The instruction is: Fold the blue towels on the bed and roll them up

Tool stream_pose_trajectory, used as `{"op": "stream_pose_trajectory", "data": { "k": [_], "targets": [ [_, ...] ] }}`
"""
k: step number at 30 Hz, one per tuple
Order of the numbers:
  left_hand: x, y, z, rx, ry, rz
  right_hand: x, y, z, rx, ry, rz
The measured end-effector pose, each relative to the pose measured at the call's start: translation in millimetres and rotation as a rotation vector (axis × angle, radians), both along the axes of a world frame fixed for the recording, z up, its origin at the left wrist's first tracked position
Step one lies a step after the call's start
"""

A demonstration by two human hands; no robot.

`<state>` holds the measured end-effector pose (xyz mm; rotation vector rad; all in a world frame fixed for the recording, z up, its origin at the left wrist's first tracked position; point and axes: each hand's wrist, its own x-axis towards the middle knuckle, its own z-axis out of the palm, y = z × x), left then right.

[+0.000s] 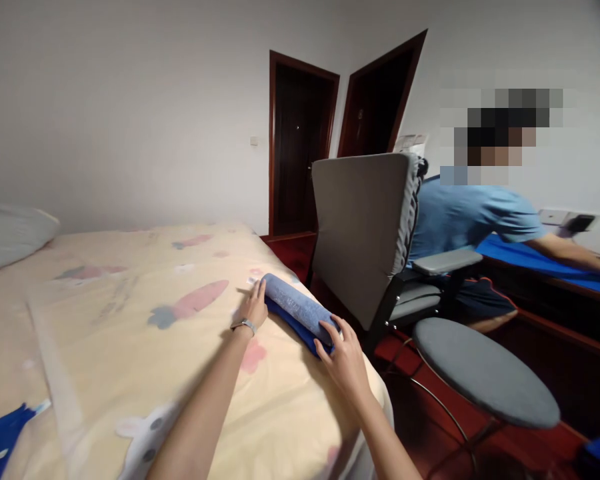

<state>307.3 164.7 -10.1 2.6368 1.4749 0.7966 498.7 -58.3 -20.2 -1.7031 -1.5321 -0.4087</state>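
Note:
A blue towel rolled into a tube (296, 305) lies near the right edge of a bed with a pale yellow cartoon-print sheet (130, 313). My left hand (254, 307), with a band on its wrist, rests against the roll's far end, fingers curled on it. Around the roll's near end, my right hand (343, 357) has its fingers bent. A flat strip of darker blue cloth shows under the roll.
A grey armchair (363, 233) stands close beside the bed, with a round grey footstool (485, 380) in front of it. Another person in a blue shirt (465, 217) leans over a blue-covered desk (540, 263). A pillow (10, 233) lies at far left. Two dark doorways are behind.

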Motion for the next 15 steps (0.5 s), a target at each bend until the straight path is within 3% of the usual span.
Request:
{"op": "stream_pose_trajectory", "data": {
  "k": [5, 9, 12, 15],
  "targets": [
    [-64.8, -64.2, 28.5, 0.119, -0.019, -0.024, -12.4, -5.2, 14.1, 0.124, 0.058, -0.012],
    [-167.5, -133.8, 38.0, 0.182, 0.108, -0.012, -21.5, -11.9, 18.9, 0.252, 0.133, 0.010],
    [-260.3, -192.6, 40.5, 0.100, 0.250, 0.164, -38.8, -18.8, 21.7, 0.348, 0.153, 0.058],
    [-337.9, -255.7, 38.2, 0.040, 0.338, 0.488, -75.6, -24.6, 23.4, 0.411, 0.131, 0.160]
  ]
}}
